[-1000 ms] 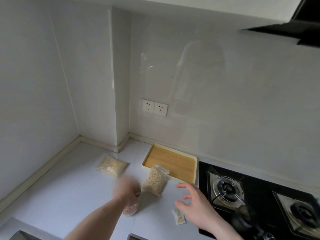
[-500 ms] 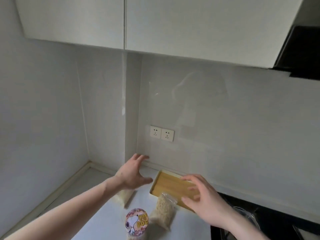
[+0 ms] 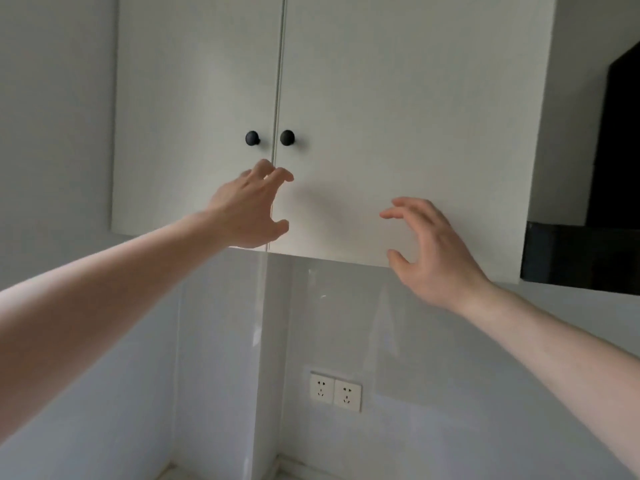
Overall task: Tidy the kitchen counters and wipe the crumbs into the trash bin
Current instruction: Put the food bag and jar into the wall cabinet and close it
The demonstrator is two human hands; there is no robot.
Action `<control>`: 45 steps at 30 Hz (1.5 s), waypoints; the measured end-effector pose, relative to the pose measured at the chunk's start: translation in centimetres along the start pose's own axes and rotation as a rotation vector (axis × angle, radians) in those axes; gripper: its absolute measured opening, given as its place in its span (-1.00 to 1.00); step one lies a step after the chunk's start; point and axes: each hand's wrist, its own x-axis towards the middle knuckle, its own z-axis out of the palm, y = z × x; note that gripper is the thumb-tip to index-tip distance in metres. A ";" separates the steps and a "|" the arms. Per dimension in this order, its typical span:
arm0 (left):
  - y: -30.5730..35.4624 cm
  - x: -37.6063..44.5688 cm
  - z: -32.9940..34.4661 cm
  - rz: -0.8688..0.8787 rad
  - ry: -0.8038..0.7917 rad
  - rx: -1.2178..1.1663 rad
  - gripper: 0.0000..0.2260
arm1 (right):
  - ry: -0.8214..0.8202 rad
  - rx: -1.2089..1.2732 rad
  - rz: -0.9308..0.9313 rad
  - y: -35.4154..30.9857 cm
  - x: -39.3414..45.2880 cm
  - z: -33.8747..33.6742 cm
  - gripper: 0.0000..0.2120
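Two bare arms reach up toward a white wall cupboard (image 3: pixel 398 133) with two doors. The left hand (image 3: pixel 249 213) is up in front of the line where the two doors meet, just under two small round black knobs. Its fingers are spread and bent a little, like a claw, and they hold nothing. I cannot tell if the fingertips touch the door or only hang close to it.

The left knob (image 3: pixel 252 138) and the right knob (image 3: pixel 287 137) sit side by side, one on each door. Both doors are shut.

The right hand (image 3: pixel 429 251) is lower and further right, in front of the bottom edge of the right door. Its fingers are apart too, thumb down and fingers curved – nothing is in it.

Below the cupboard is a shiny pale wall with a double socket (image 3: pixel 335 390) on it. A black box-like thing (image 3: pixel 588 251) is at the far right edge.

The kitchen counter – the thing to be tidied – shows only as a thin pale strip (image 3: pixel 287 474) at the very bottom, and no crumbs or bin can be seen
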 end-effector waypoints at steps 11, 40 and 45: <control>0.1 7.9 -2.4 -0.052 0.159 -0.104 -0.59 | -0.060 -0.626 -0.061 3.1 2.3 1.4 -0.18; 4.7 2.1 -10.1 -0.262 0.256 -0.092 -0.75 | -0.123 -0.452 0.022 -1.4 0.0 -1.4 -0.04; 8.0 -1.5 -15.5 -0.265 0.284 -0.017 -0.82 | -0.177 -0.319 0.036 -3.6 -1.3 -4.5 0.17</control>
